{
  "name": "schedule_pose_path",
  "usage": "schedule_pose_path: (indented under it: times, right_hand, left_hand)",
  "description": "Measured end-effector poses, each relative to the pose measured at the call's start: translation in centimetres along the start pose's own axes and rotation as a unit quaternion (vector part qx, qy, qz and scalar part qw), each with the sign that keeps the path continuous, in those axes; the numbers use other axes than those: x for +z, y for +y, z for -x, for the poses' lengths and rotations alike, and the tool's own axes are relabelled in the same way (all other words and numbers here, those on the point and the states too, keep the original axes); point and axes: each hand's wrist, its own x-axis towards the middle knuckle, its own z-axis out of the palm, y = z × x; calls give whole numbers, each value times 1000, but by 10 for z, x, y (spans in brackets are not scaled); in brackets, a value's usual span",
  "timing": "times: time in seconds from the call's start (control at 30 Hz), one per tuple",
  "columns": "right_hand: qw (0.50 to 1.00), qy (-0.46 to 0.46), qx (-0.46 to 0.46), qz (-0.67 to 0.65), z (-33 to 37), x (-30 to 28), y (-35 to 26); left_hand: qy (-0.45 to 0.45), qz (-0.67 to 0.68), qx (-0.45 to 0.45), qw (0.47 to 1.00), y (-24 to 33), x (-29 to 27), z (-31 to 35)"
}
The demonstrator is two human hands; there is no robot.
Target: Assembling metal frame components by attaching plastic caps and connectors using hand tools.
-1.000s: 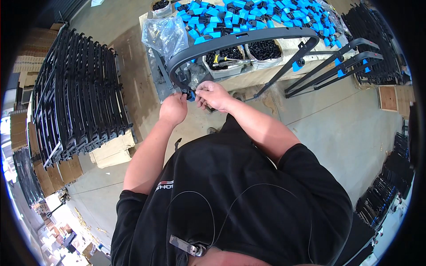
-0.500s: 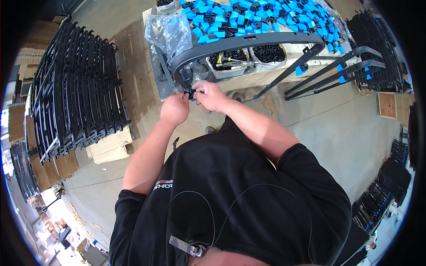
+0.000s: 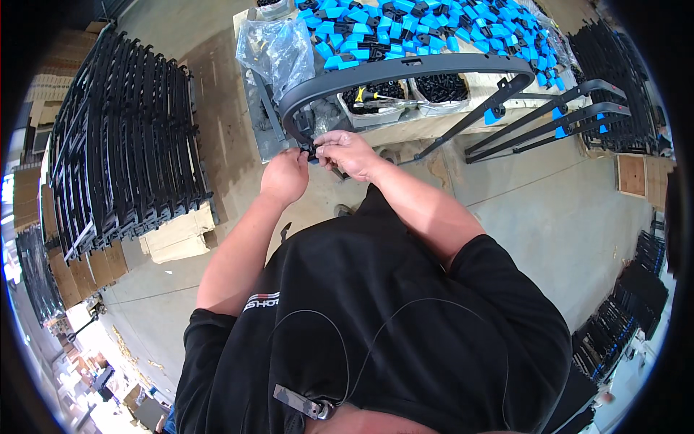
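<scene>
A curved black tube frame arches over the front of the workbench, and its left end comes down to my hands. There my left hand is closed, thumb and fingertips pinching a small black part at the tube's end. My right hand meets it from the other side, thumb and index finger drawn together at the same spot, the other fingers loosely curled. What lies between the right fingertips is too small and too covered to make out.
Blue-and-black brackets are heaped on the workbench. In front of them stand a bin of black parts with a yellow-handled screwdriver and another bin. A clear plastic bag lies left; stacked black frames stand beyond.
My right hand has turned slightly and its fingers have loosened and lifted a little at the tube's end. The left hand stays in place. The frame has shifted very slightly.
</scene>
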Motion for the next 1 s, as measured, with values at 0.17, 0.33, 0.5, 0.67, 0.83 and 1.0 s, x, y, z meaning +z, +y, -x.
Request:
schedule_pose_path:
  times: [0.17, 0.33, 0.5, 0.67, 0.83, 1.0]
  right_hand:
    - [993, -7, -35, 116, -1, -1, -7]
    - [985, -2, -43, 169, -3, 3, -12]
    - [972, 11, 54, 231, -4, 10, -22]
    - [921, 99, -1, 378, -13, 21, -13]
    - [894, 135, -151, 399, -10, 20, 0]
    - [861, 103, -68, 494, -10, 31, -17]
  left_hand:
    - [-1, 8, -2, 1000, 1, 0, 1]
    - [6, 11, 4, 1000, 1, 0, 1]
    - [16, 13, 8, 1000, -1, 1, 1]
    - [14, 4, 11, 1000, -2, 2, 0]
    - [26, 7, 30, 999, -1, 4, 0]
    - [17, 5, 5, 1000, -2, 3, 1]
